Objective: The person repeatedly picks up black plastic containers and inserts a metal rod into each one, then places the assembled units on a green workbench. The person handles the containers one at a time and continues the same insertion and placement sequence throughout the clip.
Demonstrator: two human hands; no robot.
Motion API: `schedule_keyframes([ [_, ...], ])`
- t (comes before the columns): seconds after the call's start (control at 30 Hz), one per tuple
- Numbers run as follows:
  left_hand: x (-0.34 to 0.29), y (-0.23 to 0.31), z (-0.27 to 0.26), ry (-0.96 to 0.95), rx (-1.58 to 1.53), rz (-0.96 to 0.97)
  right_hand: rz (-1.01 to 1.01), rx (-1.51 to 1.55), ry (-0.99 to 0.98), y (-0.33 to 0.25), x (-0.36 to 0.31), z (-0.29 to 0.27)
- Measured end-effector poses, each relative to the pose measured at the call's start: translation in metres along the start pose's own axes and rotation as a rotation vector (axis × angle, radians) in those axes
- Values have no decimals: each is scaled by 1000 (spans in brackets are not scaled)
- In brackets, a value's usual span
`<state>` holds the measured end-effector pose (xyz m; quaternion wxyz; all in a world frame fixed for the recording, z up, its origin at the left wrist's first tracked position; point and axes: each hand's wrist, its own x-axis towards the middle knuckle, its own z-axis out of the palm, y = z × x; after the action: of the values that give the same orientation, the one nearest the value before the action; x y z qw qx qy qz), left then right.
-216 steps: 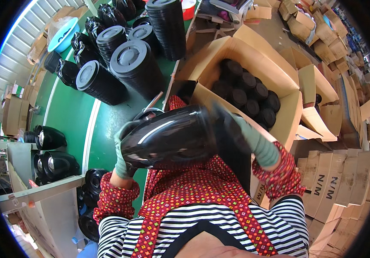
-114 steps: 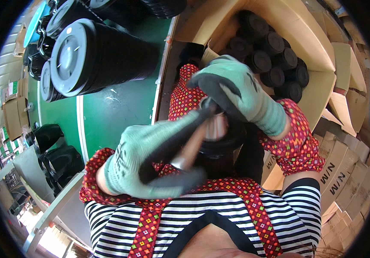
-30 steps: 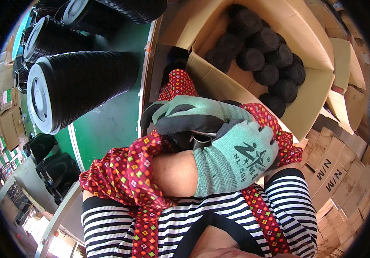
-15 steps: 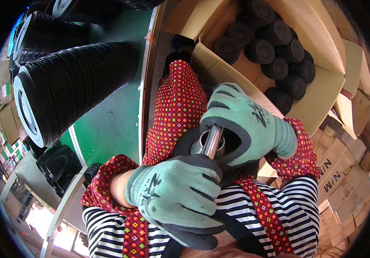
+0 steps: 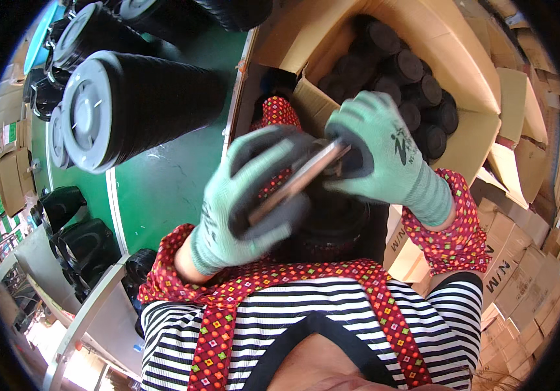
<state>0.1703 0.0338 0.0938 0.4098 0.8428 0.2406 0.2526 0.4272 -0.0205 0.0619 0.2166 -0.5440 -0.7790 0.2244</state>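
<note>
A long, narrow metal bar (image 5: 299, 182), smeared by motion, slants between my two gloved hands. Its upper end sits in the curled fingers of my right hand (image 5: 384, 153). My left hand (image 5: 238, 199) has its fingers and thumb apart, and the bar's lower end crosses in front of its black palm. Patterned fabric shows through the gap between the fingers and the bar. Under the bar, a dark round part (image 5: 335, 218) rests near my lap; its shape is partly hidden and blurred.
Long stacks of black discs (image 5: 163, 104) lie on a green table (image 5: 156, 202) at the left. An open cardboard box (image 5: 469, 140) holding several black round parts (image 5: 426, 91) stands beyond my right hand. More cartons (image 5: 521, 260) are piled at the right, and glossy black parts (image 5: 84, 244) sit at the lower left.
My left hand has lifted off the dark part, turned and spread its fingers. The bar has come up out of the round opening and now slants. My right hand has moved slightly up.
</note>
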Motion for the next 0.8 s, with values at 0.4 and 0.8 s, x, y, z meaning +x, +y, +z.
schedule_keyframes([
  [0.4,-209,-111,-34,529,-487,-645,192,426,-99,-65,-76,21],
  [0.8,-220,-63,-32,327,173,-247,347,714,360,-67,-68,27],
])
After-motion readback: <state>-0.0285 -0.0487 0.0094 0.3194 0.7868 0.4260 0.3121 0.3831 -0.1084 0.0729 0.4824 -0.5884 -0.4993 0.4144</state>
